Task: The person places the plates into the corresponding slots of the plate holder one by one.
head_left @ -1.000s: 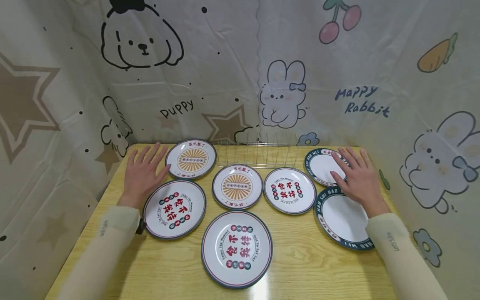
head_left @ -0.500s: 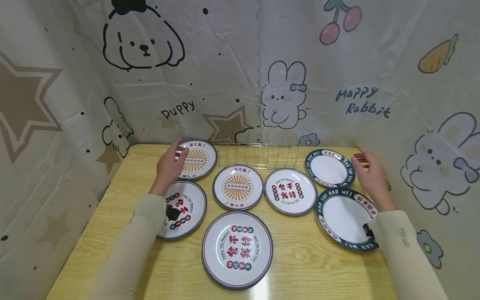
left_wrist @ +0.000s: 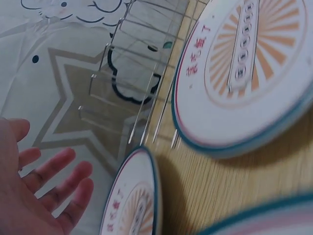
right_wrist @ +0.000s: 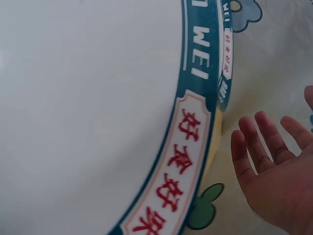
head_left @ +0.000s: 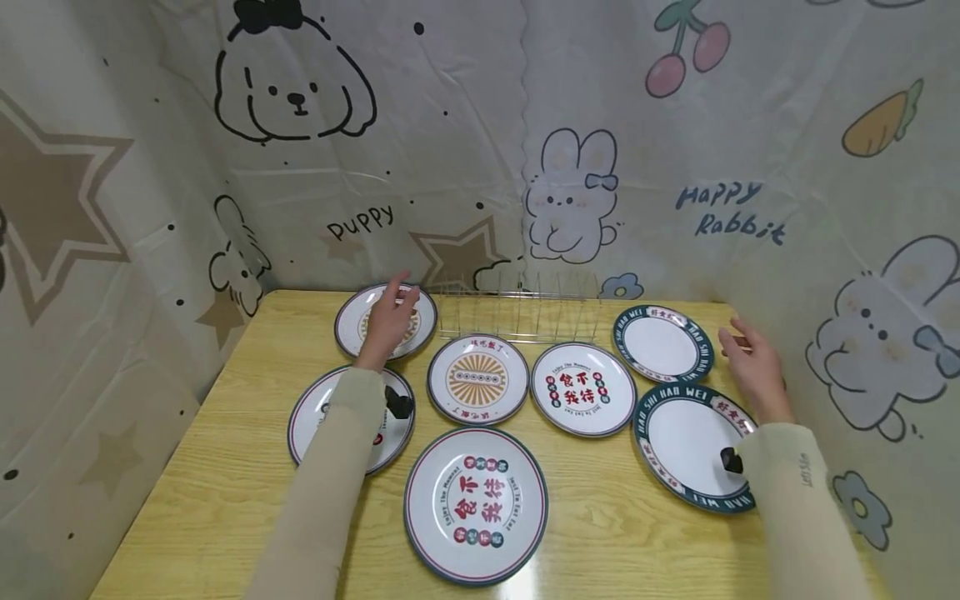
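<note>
My left hand [head_left: 387, 327] is over the small sunburst-pattern plate [head_left: 349, 323] at the back left, partly hiding it. In the left wrist view its fingers [left_wrist: 58, 183] are spread and hold nothing. The left sleeve crosses a larger plate with red characters [head_left: 311, 417]. To the right, my right hand [head_left: 756, 377] hovers beside two green-rimmed plates, a smaller one [head_left: 660, 343] behind a larger one [head_left: 690, 442]. Its fingers are loosely bent with nothing in them, apart from the rim in the right wrist view.
A wire dish rack [head_left: 517, 294] stands at the table's back edge. Before it lie a second sunburst plate [head_left: 477, 379] and a red-lettered plate [head_left: 582, 389], with a large plate [head_left: 476, 506] nearer the front. A printed curtain [head_left: 465, 125] encloses the wooden table [head_left: 202, 467].
My left hand has moved right, from beside the back-left plate to over it. My right hand has drawn off the green-rimmed plates to their right side. The plates lie where they were.
</note>
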Motion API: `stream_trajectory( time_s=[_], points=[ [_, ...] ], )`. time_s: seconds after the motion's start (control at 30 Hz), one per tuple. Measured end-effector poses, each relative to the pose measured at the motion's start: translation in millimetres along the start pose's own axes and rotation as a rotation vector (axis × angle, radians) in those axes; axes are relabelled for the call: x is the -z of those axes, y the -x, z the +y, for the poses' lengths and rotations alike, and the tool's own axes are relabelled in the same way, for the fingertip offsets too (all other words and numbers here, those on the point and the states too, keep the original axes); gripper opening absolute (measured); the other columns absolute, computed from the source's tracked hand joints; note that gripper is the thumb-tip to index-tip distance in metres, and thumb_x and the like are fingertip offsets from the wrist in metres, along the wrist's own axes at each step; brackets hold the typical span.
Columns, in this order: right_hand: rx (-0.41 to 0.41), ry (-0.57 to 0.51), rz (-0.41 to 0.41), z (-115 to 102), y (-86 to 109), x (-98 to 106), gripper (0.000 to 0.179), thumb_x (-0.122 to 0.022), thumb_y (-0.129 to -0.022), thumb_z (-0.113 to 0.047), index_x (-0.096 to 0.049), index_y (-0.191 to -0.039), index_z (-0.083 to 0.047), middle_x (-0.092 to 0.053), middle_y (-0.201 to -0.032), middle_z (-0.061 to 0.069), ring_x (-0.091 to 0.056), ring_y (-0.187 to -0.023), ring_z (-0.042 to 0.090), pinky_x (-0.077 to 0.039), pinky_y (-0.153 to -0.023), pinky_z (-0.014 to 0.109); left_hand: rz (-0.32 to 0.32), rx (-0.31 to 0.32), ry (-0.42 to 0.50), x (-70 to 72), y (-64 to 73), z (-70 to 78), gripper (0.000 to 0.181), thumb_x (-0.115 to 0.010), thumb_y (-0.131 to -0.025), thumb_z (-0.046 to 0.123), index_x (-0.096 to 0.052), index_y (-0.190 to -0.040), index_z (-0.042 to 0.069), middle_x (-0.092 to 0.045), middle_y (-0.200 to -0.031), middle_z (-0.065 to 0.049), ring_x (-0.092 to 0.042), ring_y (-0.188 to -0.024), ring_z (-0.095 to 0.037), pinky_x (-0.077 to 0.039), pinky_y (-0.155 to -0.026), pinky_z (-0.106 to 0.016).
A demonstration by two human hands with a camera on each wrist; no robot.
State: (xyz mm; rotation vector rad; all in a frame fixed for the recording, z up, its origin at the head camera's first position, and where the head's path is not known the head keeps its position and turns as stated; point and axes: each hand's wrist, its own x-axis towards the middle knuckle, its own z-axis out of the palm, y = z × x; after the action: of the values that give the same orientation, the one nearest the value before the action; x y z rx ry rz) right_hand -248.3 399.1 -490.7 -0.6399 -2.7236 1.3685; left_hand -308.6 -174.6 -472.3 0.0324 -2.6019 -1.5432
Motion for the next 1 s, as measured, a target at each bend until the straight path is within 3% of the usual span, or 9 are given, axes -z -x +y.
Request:
stream_trajectory(
  time_s=[0.17,0.37,0.47,0.57,0.67,0.83,1.0],
  points=[
    [-0.059,0.024,-0.044,11,-7.1,-4,0.078,-0.033,-0.105,-0.065,-0.012,-0.168,-0.023,-0.034,-0.16,0.027,-0.045,-0.134,0.042,-0.046,-0.107,0.053,-0.018,0.024,0.02,-19.9,-8.2,3.4,0.055,-0.047,-0.11,0.041,-0.037,-0.161,0.023,-0.063,-0.126,-0.016,-0.068,-0.109,-0.037,-0.051,-0.094,-0.048],
    [-0.168,-0.043,-0.103,20,-11.9,-11,0.079,-0.038,-0.105,-0.063,-0.006,-0.168,-0.026,-0.032,-0.163,0.026,-0.044,-0.135,0.041,-0.046,-0.108,0.051,-0.031,0.018,0.09,-34.9,-13.0,6.8,0.054,-0.048,-0.11,0.038,-0.038,-0.161,0.019,-0.064,-0.122,-0.019,-0.067,-0.107,-0.041,-0.051,-0.095,-0.045],
    [-0.164,-0.044,-0.099,22,-13.7,-15,0.077,-0.04,-0.107,-0.058,-0.007,-0.168,-0.024,-0.035,-0.161,0.027,-0.051,-0.127,0.039,-0.052,-0.09,0.034,-0.029,0.013,0.128,-39.3,-13.3,6.8,0.053,-0.049,-0.11,0.033,-0.04,-0.16,0.018,-0.065,-0.119,-0.019,-0.066,-0.106,-0.043,-0.053,-0.089,-0.04],
    [-0.133,-0.045,-0.115,21,-14.9,-18,0.075,-0.043,-0.108,-0.051,-0.008,-0.168,-0.022,-0.04,-0.156,0.028,-0.057,-0.115,0.035,-0.046,-0.068,0.017,-0.015,0.007,0.137,-41.6,-13.0,6.0,0.05,-0.05,-0.11,0.026,-0.043,-0.159,0.017,-0.066,-0.113,-0.018,-0.066,-0.105,-0.044,-0.052,-0.083,-0.034],
    [-0.101,-0.048,-0.139,22,-17.1,-20,0.074,-0.048,-0.109,-0.04,-0.009,-0.168,-0.02,-0.04,-0.154,0.03,-0.06,-0.11,0.034,-0.044,-0.059,0.012,-0.009,0.001,0.123,-42.5,-12.9,4.4,0.049,-0.052,-0.109,0.02,-0.045,-0.157,0.015,-0.064,-0.111,-0.015,-0.065,-0.102,-0.041,-0.05,-0.079,-0.03],
    [-0.089,-0.016,-0.14,27,-20.8,-19,0.075,-0.057,-0.107,-0.021,-0.013,-0.168,-0.018,-0.038,-0.154,0.031,-0.059,-0.119,0.038,-0.048,-0.071,0.014,-0.026,-0.006,0.097,-44.9,-14.2,1.4,0.046,-0.055,-0.107,0.017,-0.05,-0.153,0.011,-0.061,-0.112,-0.013,-0.062,-0.097,-0.03,-0.049,-0.075,-0.027],
    [-0.106,-0.019,-0.148,33,-21.1,-15,0.075,-0.059,-0.106,-0.02,-0.017,-0.167,-0.019,-0.037,-0.157,0.029,-0.049,-0.131,0.042,-0.054,-0.098,0.038,-0.033,-0.011,0.099,-48.6,-15.9,-0.5,0.043,-0.056,-0.107,0.015,-0.054,-0.15,0.011,-0.062,-0.112,-0.012,-0.061,-0.093,-0.025,-0.048,-0.073,-0.025]
  ],
)
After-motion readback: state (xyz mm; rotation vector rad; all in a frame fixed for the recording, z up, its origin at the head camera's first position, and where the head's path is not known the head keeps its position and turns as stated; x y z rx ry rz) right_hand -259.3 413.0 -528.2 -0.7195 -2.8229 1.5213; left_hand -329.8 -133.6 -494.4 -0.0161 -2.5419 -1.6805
